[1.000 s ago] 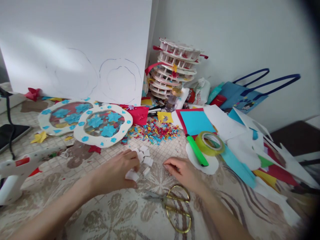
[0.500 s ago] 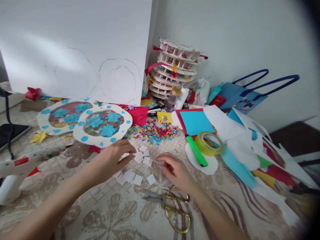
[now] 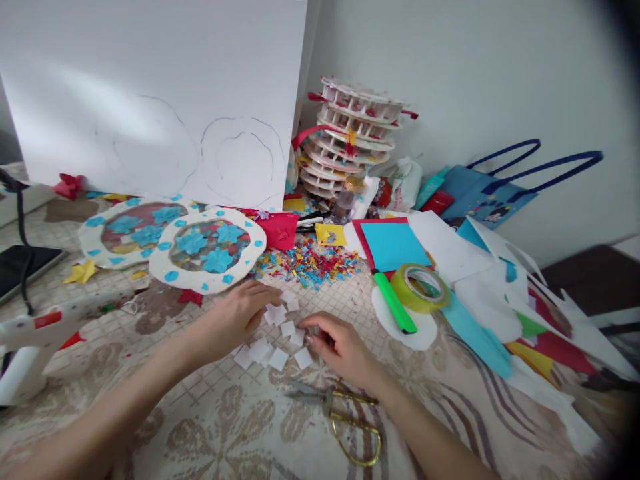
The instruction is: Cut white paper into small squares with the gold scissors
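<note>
Several small white paper squares (image 3: 277, 337) lie scattered on the patterned tablecloth (image 3: 210, 427) between my hands. My left hand (image 3: 235, 320) reaches in from the left, its fingers stretched out flat and their tips resting on the upper squares. My right hand (image 3: 336, 345) comes in from the right with its fingers curled; its fingertips press down at the right edge of the squares, and I cannot see whether they pinch one. Gold-handled scissors (image 3: 345, 417) lie just in front of my right wrist.
Two white flower-shaped frames with blue paper flowers (image 3: 207, 250) sit behind the squares, beside a heap of coloured paper shreds (image 3: 307, 261). A glue gun (image 3: 35, 333) lies at the left. A tape roll (image 3: 419, 287), a green marker (image 3: 395, 303) and cut paper sheets (image 3: 480, 293) crowd the right. A white board (image 3: 150, 100) leans at the back.
The white squares, bunched under my left hand a second ago, now lie spread out. My left hand has moved up over them and my right hand has slid left to their edge.
</note>
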`<action>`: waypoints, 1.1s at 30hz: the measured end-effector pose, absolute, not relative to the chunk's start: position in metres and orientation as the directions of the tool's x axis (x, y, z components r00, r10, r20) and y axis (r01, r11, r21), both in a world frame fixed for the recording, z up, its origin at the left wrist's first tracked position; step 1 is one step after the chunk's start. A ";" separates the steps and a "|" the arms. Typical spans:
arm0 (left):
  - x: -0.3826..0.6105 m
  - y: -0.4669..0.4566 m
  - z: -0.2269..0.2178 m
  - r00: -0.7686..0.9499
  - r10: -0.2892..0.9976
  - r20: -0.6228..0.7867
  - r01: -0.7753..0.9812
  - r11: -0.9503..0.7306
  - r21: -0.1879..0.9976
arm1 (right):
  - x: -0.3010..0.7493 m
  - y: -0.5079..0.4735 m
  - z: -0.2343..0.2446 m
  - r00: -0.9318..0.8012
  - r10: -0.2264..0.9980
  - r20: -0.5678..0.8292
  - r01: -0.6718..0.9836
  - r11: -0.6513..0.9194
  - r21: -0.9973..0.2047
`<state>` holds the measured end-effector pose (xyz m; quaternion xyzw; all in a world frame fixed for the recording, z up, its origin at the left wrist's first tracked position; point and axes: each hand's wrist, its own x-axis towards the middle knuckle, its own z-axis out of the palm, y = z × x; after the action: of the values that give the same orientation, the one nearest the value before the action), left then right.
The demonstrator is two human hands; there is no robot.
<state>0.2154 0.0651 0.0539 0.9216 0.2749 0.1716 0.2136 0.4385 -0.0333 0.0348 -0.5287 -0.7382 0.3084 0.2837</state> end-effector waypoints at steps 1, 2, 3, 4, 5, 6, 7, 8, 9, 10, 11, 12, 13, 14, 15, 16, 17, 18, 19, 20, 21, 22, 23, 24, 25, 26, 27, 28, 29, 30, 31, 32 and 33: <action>0.217 0.065 0.053 0.799 0.567 0.198 0.426 -0.768 0.479 | 0.439 -0.033 0.034 -0.282 0.955 0.091 0.604 0.250 -0.756; 0.217 0.064 0.052 0.804 0.561 0.197 0.425 -0.774 0.470 | 0.439 -0.033 0.034 -0.282 0.955 0.092 0.603 0.251 -0.758; 0.218 0.064 0.052 0.804 0.561 0.198 0.428 -0.777 0.462 | 0.439 -0.033 0.033 -0.283 0.955 0.093 0.600 0.252 -0.759; 0.218 0.065 0.052 0.799 0.567 0.199 0.436 -0.775 0.458 | 0.439 -0.032 0.033 -0.283 0.954 0.095 0.598 0.253 -0.760; 0.218 0.065 0.053 0.792 0.578 0.197 0.448 -0.769 0.457 | 0.439 -0.032 0.032 -0.282 0.954 0.098 0.596 0.254 -0.762; 0.217 0.065 0.053 0.784 0.591 0.191 0.461 -0.760 0.458 | 0.439 -0.032 0.032 -0.281 0.955 0.100 0.594 0.255 -0.763; 0.217 0.065 0.054 0.776 0.604 0.180 0.477 -0.750 0.459 | 0.439 -0.032 0.032 -0.279 0.955 0.100 0.592 0.253 -0.765; 0.217 0.064 0.055 0.770 0.615 0.170 0.490 -0.741 0.459 | 0.439 -0.032 0.032 -0.277 0.956 0.099 0.591 0.251 -0.767; 0.218 0.063 0.055 0.766 0.622 0.164 0.499 -0.735 0.458 | 0.439 -0.032 0.033 -0.277 0.956 0.098 0.589 0.249 -0.769; 0.218 0.062 0.055 0.765 0.622 0.167 0.499 -0.736 0.458 | 0.439 -0.032 0.033 -0.277 0.956 0.097 0.587 0.248 -0.770; 0.219 0.061 0.055 0.769 0.615 0.176 0.488 -0.742 0.459 | 0.438 -0.032 0.033 -0.276 0.956 0.097 0.586 0.248 -0.772; 0.220 0.060 0.055 0.776 0.602 0.187 0.471 -0.751 0.462 | 0.438 -0.032 0.034 -0.277 0.956 0.099 0.583 0.249 -0.774; 0.221 0.059 0.054 0.787 0.586 0.196 0.450 -0.761 0.467 | 0.438 -0.032 0.034 -0.278 0.955 0.103 0.579 0.252 -0.776; 0.222 0.058 0.054 0.799 0.568 0.199 0.429 -0.770 0.473 | 0.438 -0.032 0.034 -0.280 0.954 0.109 0.573 0.257 -0.779; 0.223 0.057 0.054 0.809 0.554 0.197 0.414 -0.774 0.478 | 0.438 -0.032 0.034 -0.280 0.953 0.116 0.565 0.261 -0.783; 0.224 0.057 0.054 0.815 0.547 0.190 0.408 -0.775 0.483 | 0.438 -0.032 0.033 -0.278 0.952 0.125 0.556 0.265 -0.788; 0.225 0.056 0.055 0.814 0.550 0.187 0.409 -0.772 0.487 | 0.438 -0.032 0.033 -0.274 0.952 0.136 0.545 0.270 -0.793; 0.225 0.057 0.056 0.806 0.561 0.188 0.420 -0.766 0.487 | 0.438 -0.032 0.032 -0.265 0.953 0.149 0.536 0.274 -0.799; 0.224 0.058 0.058 0.793 0.579 0.188 0.437 -0.757 0.486 | 0.437 -0.031 0.031 -0.254 0.954 0.161 0.528 0.276 -0.803; 0.223 0.059 0.060 0.776 0.602 0.186 0.461 -0.744 0.483 | 0.437 -0.030 0.030 -0.240 0.956 0.170 0.523 0.275 -0.807; 0.221 0.061 0.062 0.757 0.628 0.183 0.490 -0.729 0.478 | 0.436 -0.029 0.029 -0.225 0.959 0.175 0.524 0.270 -0.808; 0.218 0.063 0.064 0.739 0.651 0.173 0.519 -0.714 0.471 | 0.436 -0.028 0.028 -0.210 0.962 0.177 0.529 0.264 -0.806; 0.214 0.064 0.067 0.725 0.671 0.155 0.547 -0.698 0.463 | 0.435 -0.027 0.028 -0.200 0.964 0.176 0.538 0.258 -0.802; 0.209 0.066 0.069 0.715 0.686 0.134 0.570 -0.683 0.456 | 0.435 -0.026 0.028 -0.199 0.965 0.169 0.551 0.252 -0.795; 0.203 0.068 0.071 0.712 0.695 0.100 0.589 -0.669 0.452 | 0.435 -0.025 0.029 -0.205 0.966 0.157 0.563 0.248 -0.788; 0.198 0.069 0.073 0.707 0.705 0.058 0.612 -0.651 0.449 | 0.436 -0.024 0.030 -0.214 0.967 0.140 0.572 0.240 -0.785; 0.192 0.069 0.075 0.695 0.719 0.008 0.642 -0.625 0.444 | 0.436 -0.024 0.031 -0.220 0.968 0.119 0.576 0.228 -0.785; 0.188 0.068 0.077 0.680 0.731 -0.055 0.677 -0.597 0.431 | 0.437 -0.024 0.033 -0.220 0.971 0.097 0.574 0.209 -0.791; 0.184 0.067 0.079 0.656 0.746 -0.110 0.715 -0.569 0.406 | 0.439 -0.025 0.035 -0.215 0.974 0.074 0.568 0.186 -0.802; 0.182 0.066 0.081 0.637 0.754 -0.160 0.746 -0.550 0.375 | 0.440 -0.026 0.037 -0.210 0.976 0.053 0.556 0.164 -0.815; 0.181 0.064 0.082 0.623 0.758 -0.194 0.766 -0.540 0.349 | 0.442 -0.028 0.038 -0.212 0.977 0.035 0.542 0.147 -0.827; 0.181 0.061 0.083 0.620 0.754 -0.217 0.772 -0.539 0.336 | 0.443 -0.030 0.040 -0.226 0.974 0.019 0.530 0.139 -0.837; 0.183 0.059 0.083 0.627 0.744 -0.230 0.769 -0.545 0.334 | 0.443 -0.032 0.041 -0.249 0.969 0.007 0.520 0.140 -0.843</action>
<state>0.1827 0.0586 0.0826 0.8784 0.4307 -0.0303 0.2051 0.4433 -0.0318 0.0411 -0.5361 -0.6941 0.3778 0.2969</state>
